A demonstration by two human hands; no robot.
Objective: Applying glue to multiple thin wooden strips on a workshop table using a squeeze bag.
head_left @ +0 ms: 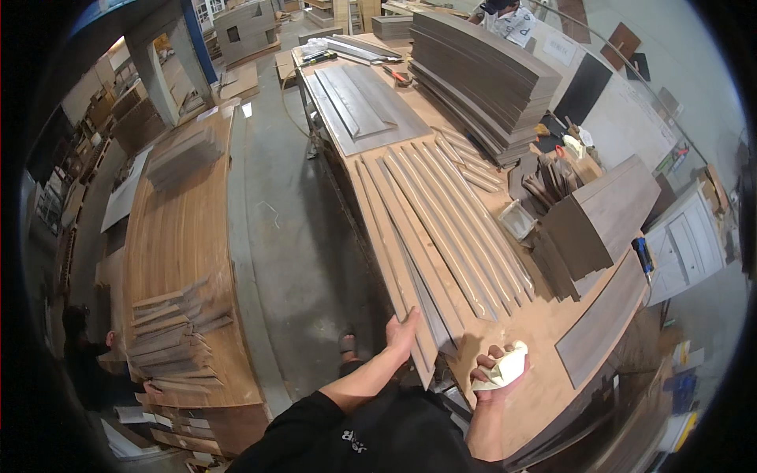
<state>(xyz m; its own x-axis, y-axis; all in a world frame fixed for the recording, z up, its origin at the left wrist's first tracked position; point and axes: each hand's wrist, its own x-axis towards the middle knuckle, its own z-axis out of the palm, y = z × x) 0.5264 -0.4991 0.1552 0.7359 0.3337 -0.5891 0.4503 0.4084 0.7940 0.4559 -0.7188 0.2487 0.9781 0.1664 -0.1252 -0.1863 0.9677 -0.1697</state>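
My left hand [403,335] is closed on the near part of a long narrow wooden strip [423,359] at the workbench's left edge. The strip's near end sticks out past the bench toward me. In my right hand [505,386], over the bench's near end, is a cream-white wad [505,367] with the fingers curled round it; whether it is cloth or something else is unclear. Ahead of my hands several grey-brown strips [449,229] lie side by side, with pale lines along them. A few looser strips lie between these and the held one.
Tall stacks of brown boards [481,67] and a block of panels [603,217] stand on the bench's right side. A flat panel [603,315] lies at the near right edge. Across the aisle, a low wooden table [185,236] bears board piles. A co-worker [87,355] is at its near left.
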